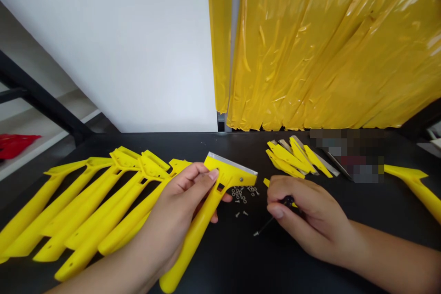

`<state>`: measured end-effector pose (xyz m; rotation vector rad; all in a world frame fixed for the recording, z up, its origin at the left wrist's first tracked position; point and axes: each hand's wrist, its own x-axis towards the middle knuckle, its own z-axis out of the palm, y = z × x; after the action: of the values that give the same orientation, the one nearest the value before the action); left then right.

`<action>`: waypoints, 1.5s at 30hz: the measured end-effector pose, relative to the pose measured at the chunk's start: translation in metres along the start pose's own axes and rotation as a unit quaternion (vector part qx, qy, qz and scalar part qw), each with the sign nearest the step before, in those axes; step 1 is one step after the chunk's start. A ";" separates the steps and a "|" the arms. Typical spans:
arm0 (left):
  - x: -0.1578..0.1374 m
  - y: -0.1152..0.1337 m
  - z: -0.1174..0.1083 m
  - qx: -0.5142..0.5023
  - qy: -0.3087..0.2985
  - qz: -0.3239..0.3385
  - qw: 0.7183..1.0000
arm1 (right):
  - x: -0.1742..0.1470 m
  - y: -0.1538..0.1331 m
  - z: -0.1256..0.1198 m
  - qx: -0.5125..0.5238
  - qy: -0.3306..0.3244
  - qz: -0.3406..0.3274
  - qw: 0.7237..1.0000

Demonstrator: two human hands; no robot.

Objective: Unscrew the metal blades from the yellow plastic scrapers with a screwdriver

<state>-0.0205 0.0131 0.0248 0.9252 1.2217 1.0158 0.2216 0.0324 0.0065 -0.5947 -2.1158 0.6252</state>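
My left hand [182, 200] is closed around a yellow scraper [198, 232], whose handle slants down toward me. A metal blade edge [232, 164] runs along the top of its head. One screw [241, 179] sits in the right side of the head, and my thumb presses near the left side. To the right, my right hand [310, 216] grips a screwdriver [265, 226] with a dark handle mostly hidden by the fingers. Its thin shaft points down and left, with a small screw [256, 234] at the tip. Small nuts and screws [239, 194] lie loose between the hands.
Several yellow scraper handles [89, 211] lie in an overlapping row on the black table [248, 266] at left. Yellow strips and metal blades [296, 156] are piled at the back right. Another yellow handle [409, 177] lies far right. Yellow plastic film [310, 55] hangs behind.
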 end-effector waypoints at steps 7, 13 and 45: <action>0.000 0.000 0.000 0.006 -0.010 -0.002 1.000 | -0.001 -0.004 -0.004 0.008 0.007 -0.008 1.000; 0.000 0.000 -0.001 0.004 -0.005 -0.006 1.000 | -0.001 -0.006 -0.005 -0.010 -0.012 -0.029 0.999; -0.013 -0.010 0.020 0.014 -0.104 -0.123 0.987 | 0.000 -0.045 -0.035 -0.101 -0.026 -0.095 0.990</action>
<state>-0.0005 -0.0023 0.0215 0.8559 1.1439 0.6903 0.2418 0.0060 0.0530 -0.4834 -2.2683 0.3269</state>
